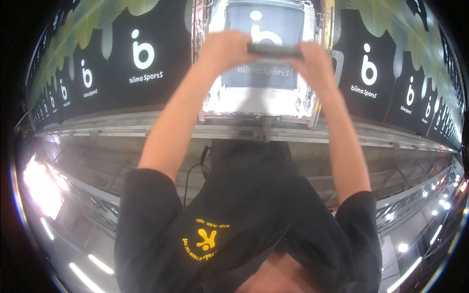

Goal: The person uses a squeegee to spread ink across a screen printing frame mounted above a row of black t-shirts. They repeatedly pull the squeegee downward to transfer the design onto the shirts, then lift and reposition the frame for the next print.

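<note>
You lean both bare forearms over a long print table, your left hand (224, 49) and right hand (312, 61) closed around opposite ends of a dark grey, narrow, straight bar (274, 51). The bar lies crosswise between your fists, above a rectangular, worn-edged frame (259, 116) streaked with white along its inner borders. Inside the frame sits a grey, near-square panel (266, 80) bearing a pale rounded symbol, which the bar partly covers; motion blur and glare make it hard to say whether the bar touches the surface beneath. Your fingers are bent, with the left hand over the panel's left side and the right hand near the frame's right side, just beside a pale metal loop handle (337, 63). To either side, black fabric pieces, one at left (171, 63) and one at right (364, 34), lie flat with white rounded prints, repeating along the table. A grey metal rail (220, 132) runs across the near edge, in front of your black short-sleeved shirt (244, 195) with its yellow chest emblem (206, 239), while bright white tube lamps (87, 277) glow at lower left
</note>
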